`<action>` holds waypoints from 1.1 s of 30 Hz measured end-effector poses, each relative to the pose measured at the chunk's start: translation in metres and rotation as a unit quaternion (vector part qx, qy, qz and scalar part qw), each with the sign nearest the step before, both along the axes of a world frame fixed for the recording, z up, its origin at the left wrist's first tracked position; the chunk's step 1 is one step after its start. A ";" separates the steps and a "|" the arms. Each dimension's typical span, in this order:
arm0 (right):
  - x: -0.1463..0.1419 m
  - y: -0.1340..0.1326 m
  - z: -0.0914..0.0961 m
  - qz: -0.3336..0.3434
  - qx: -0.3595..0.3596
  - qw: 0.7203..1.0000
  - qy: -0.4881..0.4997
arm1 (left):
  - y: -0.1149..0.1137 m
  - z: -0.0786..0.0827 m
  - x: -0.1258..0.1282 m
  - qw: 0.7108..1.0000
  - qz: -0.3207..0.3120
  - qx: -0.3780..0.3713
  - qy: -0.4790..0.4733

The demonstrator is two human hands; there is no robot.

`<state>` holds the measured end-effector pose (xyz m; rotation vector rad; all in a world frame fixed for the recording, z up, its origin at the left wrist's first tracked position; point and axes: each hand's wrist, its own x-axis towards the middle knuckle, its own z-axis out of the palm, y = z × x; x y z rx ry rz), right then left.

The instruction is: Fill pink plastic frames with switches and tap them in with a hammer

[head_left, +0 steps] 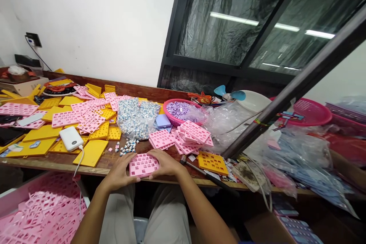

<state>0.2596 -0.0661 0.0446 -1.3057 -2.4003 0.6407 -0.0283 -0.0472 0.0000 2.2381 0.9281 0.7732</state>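
Note:
At the table's front edge, a pink plastic panel with rows of square holes (143, 164) is gripped by its sides. It looks thick, perhaps more than one layer. My left hand (121, 170) closes on its left side, while my right hand (164, 164) holds the right side with the thumb along the near edge. Just beyond lies a small heap of white and blue pieces (129, 147). Stacked pink panels (193, 137) stand to the right, beside a hammer (206, 174) with a dark handle. A yellow panel with holes (213, 162) lies right of the hammer head.
Yellow plates (90, 153) and pink panels cover the left side, with a white power bank (71, 138) and cable. Behind are clear bags of small pieces (135, 118) and a pink basket of purple pieces (166, 112). A slanted metal pole (286, 87) crosses the right. A bin of pink panels (48, 202) sits lower left.

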 end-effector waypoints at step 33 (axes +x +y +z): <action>-0.036 -0.008 -0.005 -0.014 0.053 0.995 -0.082 | 0.000 0.000 0.001 0.999 -0.023 0.003 -0.032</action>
